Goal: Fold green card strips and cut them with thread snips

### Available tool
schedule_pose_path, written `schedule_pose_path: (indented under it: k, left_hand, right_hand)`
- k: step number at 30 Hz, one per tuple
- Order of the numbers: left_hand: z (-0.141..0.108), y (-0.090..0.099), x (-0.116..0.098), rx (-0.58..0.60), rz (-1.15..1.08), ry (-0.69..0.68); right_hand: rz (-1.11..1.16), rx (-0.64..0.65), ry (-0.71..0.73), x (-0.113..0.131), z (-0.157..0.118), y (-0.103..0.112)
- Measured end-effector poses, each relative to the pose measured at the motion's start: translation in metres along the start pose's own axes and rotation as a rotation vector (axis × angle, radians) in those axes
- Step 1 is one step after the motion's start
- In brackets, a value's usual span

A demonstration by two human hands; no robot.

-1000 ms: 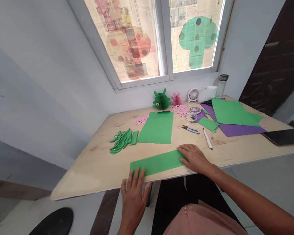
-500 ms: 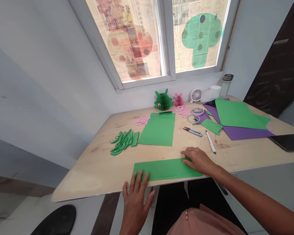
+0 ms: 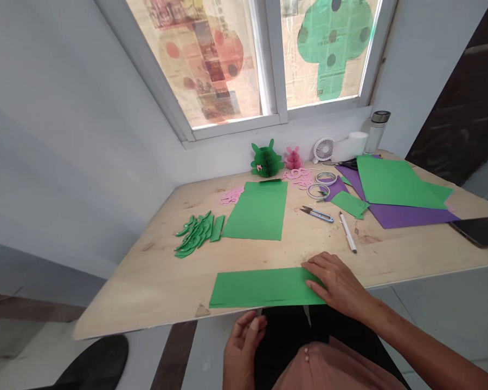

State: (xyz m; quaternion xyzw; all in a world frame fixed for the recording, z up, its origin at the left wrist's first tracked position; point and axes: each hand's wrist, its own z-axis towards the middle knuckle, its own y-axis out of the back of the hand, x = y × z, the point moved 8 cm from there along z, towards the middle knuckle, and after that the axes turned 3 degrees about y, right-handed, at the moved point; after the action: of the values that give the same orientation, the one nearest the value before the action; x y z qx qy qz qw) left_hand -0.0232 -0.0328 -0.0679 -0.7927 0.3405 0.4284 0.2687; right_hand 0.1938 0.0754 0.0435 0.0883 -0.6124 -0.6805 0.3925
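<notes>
A folded strip of green paper (image 3: 260,286) lies lengthwise along the table's front edge. My right hand (image 3: 336,284) rests on its right end, fingers stretched and pressing it against the tabletop. Just below the table edge is my left hand (image 3: 244,346), its fingers curled in towards the thumb, apart from the paper, with nothing visible in it. Beyond the strip lies a larger green sheet (image 3: 256,210). Left of that sheet are a pile of green paper cut-outs (image 3: 194,234) and a small green rectangle (image 3: 217,228).
Thread snips (image 3: 317,214), a white pen (image 3: 348,233) and two tape rolls (image 3: 325,179) lie right of centre. Green and purple sheets (image 3: 406,216) and a phone (image 3: 480,231) are farther right. Paper figures (image 3: 267,160), a fan (image 3: 322,149) and a bottle (image 3: 376,132) stand at the back.
My left hand has left the strip's left end, moved down past the table edge and curled its fingers. My right hand stays on the right end. The view has shifted slightly.
</notes>
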Motion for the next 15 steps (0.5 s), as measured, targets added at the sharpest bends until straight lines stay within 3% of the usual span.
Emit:
schedule_pose_path:
  k: [4,9,15]
  left_hand:
    - [-0.001,-0.030,0.003,0.160,-0.065,0.191]
    - [-0.006,-0.037,0.008,0.181,-0.100,0.274]
    - [-0.008,-0.046,0.009,0.194,-0.101,0.258]
  right_hand:
    - [0.049,-0.020,0.020,0.007,0.001,-0.002]
    - [0.112,-0.003,0.030,0.020,0.001,-0.008]
    - [0.150,0.001,0.032,0.030,0.002,-0.011]
